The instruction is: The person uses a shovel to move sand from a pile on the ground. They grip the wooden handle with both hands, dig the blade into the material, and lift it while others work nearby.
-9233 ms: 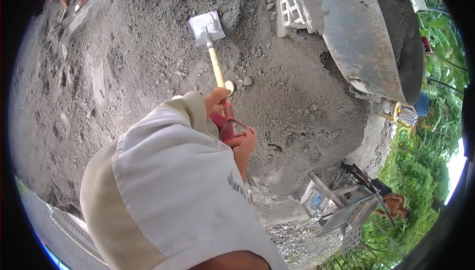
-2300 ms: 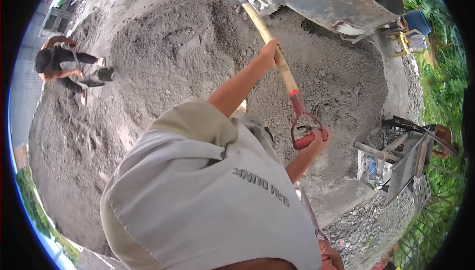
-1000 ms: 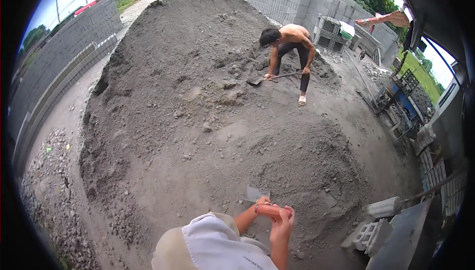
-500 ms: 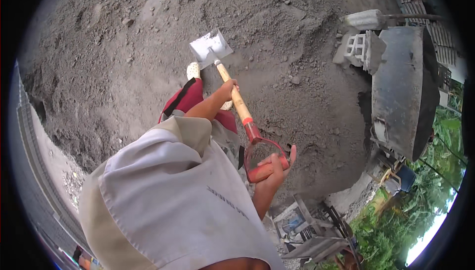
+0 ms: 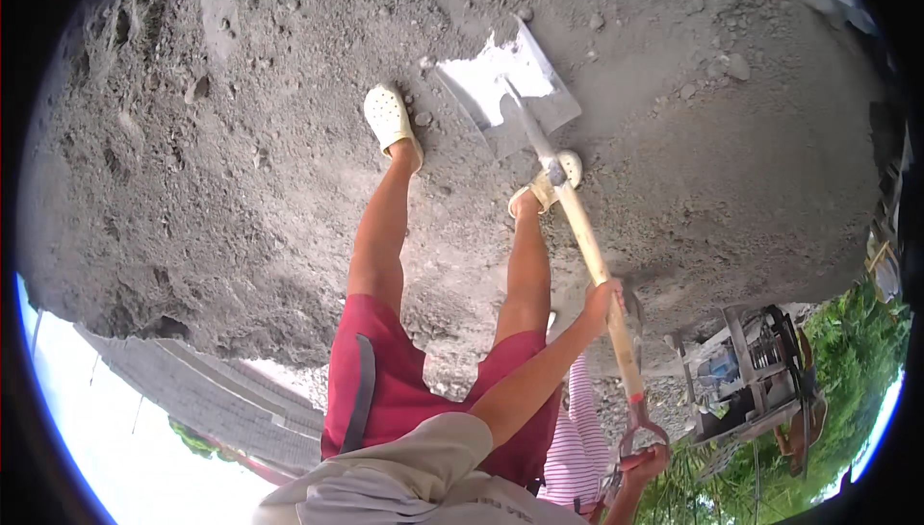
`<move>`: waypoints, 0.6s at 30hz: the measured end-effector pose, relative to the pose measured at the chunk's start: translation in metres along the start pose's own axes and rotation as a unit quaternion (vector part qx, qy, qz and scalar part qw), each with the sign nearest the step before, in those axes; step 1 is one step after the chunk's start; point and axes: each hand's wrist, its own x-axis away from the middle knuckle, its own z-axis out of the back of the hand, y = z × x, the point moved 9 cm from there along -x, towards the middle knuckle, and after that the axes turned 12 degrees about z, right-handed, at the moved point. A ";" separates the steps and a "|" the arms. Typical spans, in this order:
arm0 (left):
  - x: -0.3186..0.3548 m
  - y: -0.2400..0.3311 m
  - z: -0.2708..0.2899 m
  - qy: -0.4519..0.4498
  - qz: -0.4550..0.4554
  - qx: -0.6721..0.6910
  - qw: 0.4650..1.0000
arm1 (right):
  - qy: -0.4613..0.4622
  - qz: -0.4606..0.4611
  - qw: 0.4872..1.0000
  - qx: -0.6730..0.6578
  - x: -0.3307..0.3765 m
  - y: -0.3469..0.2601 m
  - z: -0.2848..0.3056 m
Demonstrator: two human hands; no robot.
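Shovel [image 5: 580, 227] is shifted since half a second ago: its blade [image 5: 555, 113], then against the left shoe [image 5: 387, 116], is now apart from it. Red grip [image 5: 633, 461] is enclosed by the curled right hand [image 5: 654, 467]; wooden shaft [image 5: 623, 357] is wrapped by the left hand [image 5: 603, 304]. Right shoe [image 5: 572, 168] is crossed by the shovel. Blade is positioned farthest, over gray sand [image 5: 269, 188].

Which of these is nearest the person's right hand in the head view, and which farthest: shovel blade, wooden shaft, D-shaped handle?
From the right hand:
1. D-shaped handle: in its grip, lower right.
2. Wooden shaft: running up and left.
3. Shovel blade: far end, upper middle.
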 end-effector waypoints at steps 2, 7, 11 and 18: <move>0.015 0.092 -0.033 -0.068 -0.093 0.013 0.993 | -0.079 -0.085 0.991 -0.061 0.006 -0.095 -0.132; 0.086 0.380 -0.073 -0.072 -0.208 -0.105 0.970 | -0.046 -0.230 0.938 -0.257 0.077 -0.147 -0.342; 0.088 0.502 -0.055 -0.215 -0.188 -0.052 0.957 | -0.026 -0.194 0.943 -0.269 0.147 -0.131 -0.390; 0.035 0.520 -0.022 0.040 -0.221 -0.190 0.956 | 0.083 -0.306 0.920 -0.231 0.122 0.002 -0.423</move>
